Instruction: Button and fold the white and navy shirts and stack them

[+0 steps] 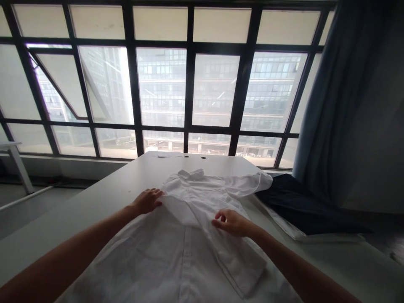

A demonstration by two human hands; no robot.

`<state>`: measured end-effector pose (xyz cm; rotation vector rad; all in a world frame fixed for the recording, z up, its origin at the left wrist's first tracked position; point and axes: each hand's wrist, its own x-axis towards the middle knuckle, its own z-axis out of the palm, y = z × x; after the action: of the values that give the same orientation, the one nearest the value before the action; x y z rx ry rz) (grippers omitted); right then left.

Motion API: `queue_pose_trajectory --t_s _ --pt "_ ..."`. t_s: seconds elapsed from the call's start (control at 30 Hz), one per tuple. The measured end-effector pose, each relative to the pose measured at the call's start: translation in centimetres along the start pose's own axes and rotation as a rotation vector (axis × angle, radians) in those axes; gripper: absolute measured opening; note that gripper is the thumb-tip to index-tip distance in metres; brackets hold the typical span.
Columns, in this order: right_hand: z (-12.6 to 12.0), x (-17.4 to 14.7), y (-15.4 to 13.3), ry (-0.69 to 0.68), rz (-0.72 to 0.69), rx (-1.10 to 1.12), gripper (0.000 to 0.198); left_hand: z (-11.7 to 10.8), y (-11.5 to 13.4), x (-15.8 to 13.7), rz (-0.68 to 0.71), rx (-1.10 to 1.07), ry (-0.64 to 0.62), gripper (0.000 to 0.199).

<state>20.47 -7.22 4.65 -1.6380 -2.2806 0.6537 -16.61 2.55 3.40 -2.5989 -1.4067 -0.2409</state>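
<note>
A white button-up shirt (186, 240) lies front up with its collar pointing away from me. One of its sleeves (243, 261) is laid slantwise across the front, cuff towards the lower right; the other stretches out to the far right. My left hand (148, 201) rests at the shirt's left shoulder edge, fingers extended and lying on the cloth. Over the folded sleeve, my right hand (232, 223) has its fingers curled and its thumb close to the index finger, in a pinch at the fabric. Whether much cloth is between those fingertips is hard to see.
Beneath the shirt is a long white table (104, 198) reaching towards the windows. Dark folded cloth (303, 206) lies on pale fabric at the right. A blue curtain (328, 126) hangs beyond it. Another white table's leg (20, 168) stands at the left.
</note>
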Motion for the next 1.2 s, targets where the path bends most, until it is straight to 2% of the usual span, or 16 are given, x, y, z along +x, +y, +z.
queue_pose_trajectory --t_s 0.07,0.17,0.3,0.37,0.47,0.6,0.7,0.77,0.83,0.9,1.03,1.1,1.2 --pt "0.0 -1.3 -1.1 -0.086 0.034 -0.036 0.048 -0.2 -0.4 0.2 -0.002 0.049 -0.006 0.020" --pt "-0.5 -3.1 -2.5 -0.142 0.019 0.024 0.037 -0.8 -1.0 0.4 0.006 0.119 0.045 0.024" --pt "-1.4 -4.7 -3.4 -0.079 -0.006 0.249 0.030 -1.4 -2.3 0.6 -0.158 0.172 0.254 0.027" --pt "-1.4 -5.2 -3.3 -0.138 -0.004 0.334 0.028 -1.0 -3.0 0.5 -0.216 0.170 0.273 0.025" --pt "-0.7 -5.9 -3.5 -0.241 0.003 0.285 0.028 0.2 -3.8 0.2 -0.135 0.110 0.149 0.023" --pt "0.0 -6.5 -4.3 -0.229 0.035 0.186 0.027 0.8 -5.0 0.6 -0.052 -0.075 -0.068 0.026" --pt "0.0 -6.4 -4.5 -0.235 0.098 0.140 0.031 -0.3 -6.0 2.7 -0.101 -0.122 -0.274 0.031" --pt "0.0 -6.2 -4.2 -0.281 0.127 0.118 0.031 -1.0 -6.3 5.1 -0.153 -0.091 -0.353 0.030" --pt "0.0 -6.0 -3.8 -0.318 0.119 0.097 0.028 -1.1 -6.2 7.9 -0.195 -0.055 -0.337 0.029" --pt "0.0 -6.0 -3.5 -0.313 0.102 0.094 0.030 -0.5 -5.6 10.6 -0.208 -0.037 -0.260 0.038" --pt "-0.2 -6.0 -3.2 -0.266 0.135 0.159 0.027 2.2 -4.2 15.1 -0.102 -0.028 -0.138 0.048" --pt "-0.2 -6.0 -3.1 -0.273 0.162 0.211 0.024 3.6 -4.1 16.5 -0.045 -0.016 -0.150 0.045" --pt "-0.1 -6.0 -2.8 -0.323 0.210 0.337 0.026 5.0 -5.1 17.6 -0.068 -0.010 -0.141 0.029"
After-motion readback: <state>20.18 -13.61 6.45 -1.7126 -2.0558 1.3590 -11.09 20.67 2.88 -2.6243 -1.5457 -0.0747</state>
